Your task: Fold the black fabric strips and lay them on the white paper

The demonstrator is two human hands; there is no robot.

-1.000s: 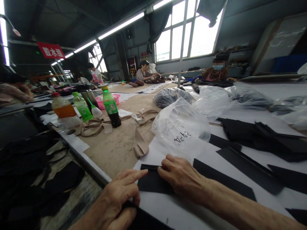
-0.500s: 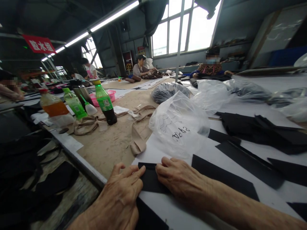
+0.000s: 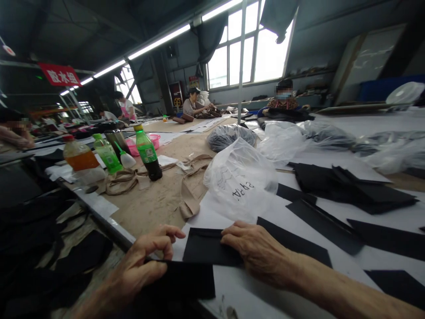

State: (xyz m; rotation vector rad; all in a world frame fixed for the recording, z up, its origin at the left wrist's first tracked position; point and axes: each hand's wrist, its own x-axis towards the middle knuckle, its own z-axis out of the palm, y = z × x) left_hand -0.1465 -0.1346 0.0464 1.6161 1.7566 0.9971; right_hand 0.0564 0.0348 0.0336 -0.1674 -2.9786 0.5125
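My right hand [image 3: 257, 252] lies on a black fabric strip [image 3: 206, 246] on the white sheet [image 3: 341, 261], its fingers bent and pressed down on the strip's near end. My left hand [image 3: 139, 266] is at the table's near edge, thumb and fingers pinched on a second black fabric piece [image 3: 186, 279] that hangs over that edge. A gap of white sheet shows between the two hands.
A clear plastic bag [image 3: 241, 181] with writing lies just beyond my hands. More black strips [image 3: 352, 190] lie to the right. Green bottles [image 3: 148, 153], an orange bottle [image 3: 78, 155] and tan straps [image 3: 191, 195] stand left. Other people work at the far tables.
My left hand has pulled back to the left, away from the right hand, and now pinches a lower black piece. The right hand stays pressed on the strip.
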